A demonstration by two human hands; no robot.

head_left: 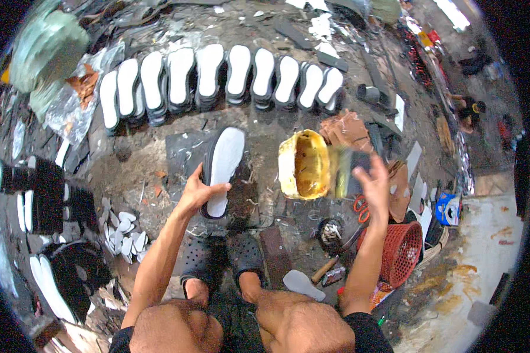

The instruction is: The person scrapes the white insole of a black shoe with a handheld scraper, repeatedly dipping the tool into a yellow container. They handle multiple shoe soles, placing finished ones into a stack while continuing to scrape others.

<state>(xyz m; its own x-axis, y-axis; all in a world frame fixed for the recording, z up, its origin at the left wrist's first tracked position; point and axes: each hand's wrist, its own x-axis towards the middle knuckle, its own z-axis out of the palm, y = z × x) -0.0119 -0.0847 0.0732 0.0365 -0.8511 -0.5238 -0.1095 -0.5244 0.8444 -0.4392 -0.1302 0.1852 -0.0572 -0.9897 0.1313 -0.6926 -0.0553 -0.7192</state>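
From afar I see: left hand (198, 190) clamped on white-topped sole (228, 154) | right hand (372, 177), well apart, clamped on blurred brush-like block (345, 170) | yellow tub (284, 167) between them

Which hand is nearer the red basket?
Right. Your right hand is just beyond the red basket; your left hand is well to its left, on a white-topped sole.

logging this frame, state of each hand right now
Left hand: closed on a white-topped sole.
Right hand: holding a blurred dark-and-yellow object, kind unclear.
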